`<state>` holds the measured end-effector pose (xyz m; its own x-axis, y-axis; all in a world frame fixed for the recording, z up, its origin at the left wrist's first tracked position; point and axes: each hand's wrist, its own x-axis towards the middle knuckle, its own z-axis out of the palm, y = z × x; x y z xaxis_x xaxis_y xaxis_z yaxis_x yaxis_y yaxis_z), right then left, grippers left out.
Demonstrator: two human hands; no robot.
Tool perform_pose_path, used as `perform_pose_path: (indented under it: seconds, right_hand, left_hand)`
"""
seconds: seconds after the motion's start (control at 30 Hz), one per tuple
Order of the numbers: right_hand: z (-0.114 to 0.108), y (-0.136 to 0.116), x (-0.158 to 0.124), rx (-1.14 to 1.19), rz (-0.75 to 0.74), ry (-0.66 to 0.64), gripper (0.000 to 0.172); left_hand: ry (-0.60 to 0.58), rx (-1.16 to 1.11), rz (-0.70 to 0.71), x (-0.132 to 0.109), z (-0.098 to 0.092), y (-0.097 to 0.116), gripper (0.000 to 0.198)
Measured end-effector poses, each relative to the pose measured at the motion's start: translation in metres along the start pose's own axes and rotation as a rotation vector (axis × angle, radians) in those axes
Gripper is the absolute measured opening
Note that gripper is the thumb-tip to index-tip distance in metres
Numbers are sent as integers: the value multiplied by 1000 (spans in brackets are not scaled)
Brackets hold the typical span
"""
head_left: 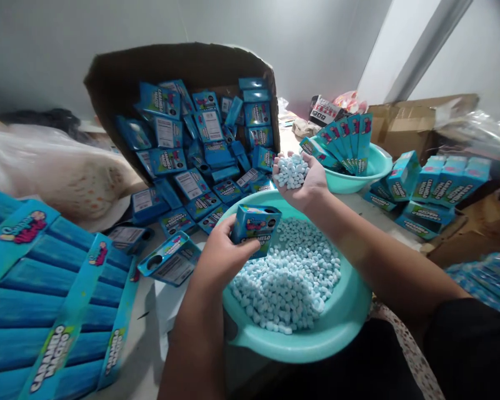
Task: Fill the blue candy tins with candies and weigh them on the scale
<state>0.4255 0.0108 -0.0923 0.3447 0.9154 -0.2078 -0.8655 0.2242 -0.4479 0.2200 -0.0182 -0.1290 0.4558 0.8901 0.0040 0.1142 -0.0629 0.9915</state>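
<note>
My left hand [220, 255] grips a small blue candy box [256, 225], held upright over a teal basin [337, 328] full of pale blue and white candies [287, 278]. The box's top end shows a dark round hole. My right hand [302, 180] is raised palm up above the basin's far rim, fingers cupped round a heap of the same candies [291, 171].
A tipped cardboard carton [120, 78] spills several blue boxes [200, 161] across the table. A second teal bowl [377, 166] holds upright boxes; more boxes [437, 186] lie stacked at right. Blue display packs [45, 300] sit at lower left, cardboard boxes [404, 122] behind.
</note>
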Motion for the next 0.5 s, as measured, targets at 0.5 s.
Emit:
perform_pose_path:
  seconds: [0.5]
  right_hand:
    - [13,4,-23,-53,184,-76,24]
  left_hand:
    - [-27,239,118,0,1,-11,29]
